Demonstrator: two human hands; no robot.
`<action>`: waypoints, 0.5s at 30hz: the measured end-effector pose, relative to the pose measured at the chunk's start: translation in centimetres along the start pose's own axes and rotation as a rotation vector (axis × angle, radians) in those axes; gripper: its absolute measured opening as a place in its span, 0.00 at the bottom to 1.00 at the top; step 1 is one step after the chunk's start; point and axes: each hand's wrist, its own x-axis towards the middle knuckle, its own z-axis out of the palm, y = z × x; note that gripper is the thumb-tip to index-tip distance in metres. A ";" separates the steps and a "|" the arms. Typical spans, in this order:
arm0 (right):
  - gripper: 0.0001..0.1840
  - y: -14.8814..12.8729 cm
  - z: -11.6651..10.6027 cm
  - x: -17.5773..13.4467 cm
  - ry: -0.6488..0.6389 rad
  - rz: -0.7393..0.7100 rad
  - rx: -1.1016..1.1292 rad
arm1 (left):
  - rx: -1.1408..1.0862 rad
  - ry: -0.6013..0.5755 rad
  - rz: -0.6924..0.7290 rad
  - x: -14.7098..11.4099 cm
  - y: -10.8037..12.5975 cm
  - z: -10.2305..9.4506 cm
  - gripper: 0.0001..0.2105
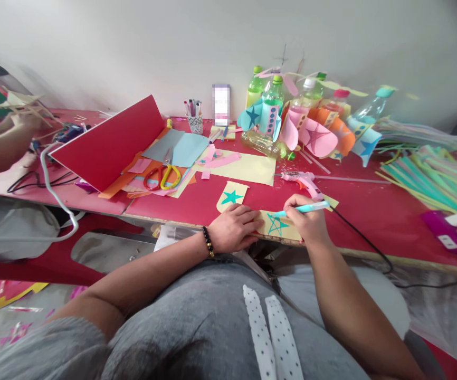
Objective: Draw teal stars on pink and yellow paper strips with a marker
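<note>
My right hand (308, 220) grips a light blue marker (307, 207), its tip at a teal star outline on a pale yellow paper piece (292, 232) by the table's front edge. The star is only partly coloured. My left hand (234, 227) lies flat with fingers stretched, its fingertips on the left end of that paper. Just above my left hand is another yellow paper piece (221, 201) with a filled teal star. A pink glue gun (305, 182) rests on the table beyond my right hand.
Decorated plastic bottles (273, 97) stand along the wall, one lying on its side. Scissors (169, 177) lie on coloured papers at the left, beside a red board (117, 142). A pen cup (195, 124) and a phone (221, 104) stand behind. Another person's arm (2, 150) is at far left.
</note>
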 end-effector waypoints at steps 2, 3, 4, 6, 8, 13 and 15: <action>0.06 0.0 0.0 0.0 -0.013 -0.001 0.001 | 0.001 -0.002 -0.002 0.0 0.0 0.0 0.20; 0.06 0.0 0.0 0.0 -0.018 -0.001 0.001 | 0.001 -0.003 -0.002 0.0 0.0 0.0 0.20; 0.06 0.0 0.1 0.0 -0.023 -0.001 0.001 | 0.001 -0.001 -0.001 0.0 0.0 0.0 0.20; 0.06 0.0 0.0 0.0 -0.030 -0.001 0.001 | 0.001 0.001 0.002 -0.1 0.0 0.0 0.20; 0.06 0.0 0.1 0.0 -0.035 -0.003 -0.001 | 0.002 0.002 0.004 -0.1 0.0 0.1 0.20; 0.07 -0.1 0.1 0.0 -0.019 -0.015 -0.007 | -0.002 -0.004 0.001 -0.1 0.1 0.1 0.20; 0.07 -0.2 0.0 0.0 -0.005 -0.019 -0.008 | -0.003 -0.005 -0.001 -0.1 0.0 0.1 0.20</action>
